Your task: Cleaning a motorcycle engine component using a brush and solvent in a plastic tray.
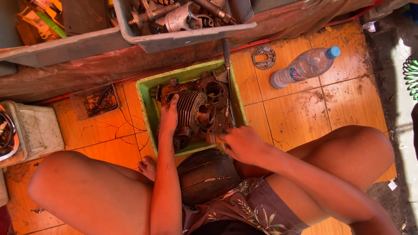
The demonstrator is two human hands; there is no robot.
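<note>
Down in the green tray [146, 93] on the orange tiled floor [300, 104] lies a greasy finned engine cylinder [188, 109], its lower half hidden among dark parts too jumbled to count. The left hand [168, 118] lies flat on its fins, grip wide. The right hand [241, 143] pinches a small part at the tray's near edge; what it is cannot be made out. One plastic bottle [305, 67] and one metal gasket [264, 57] lie beyond.
</note>
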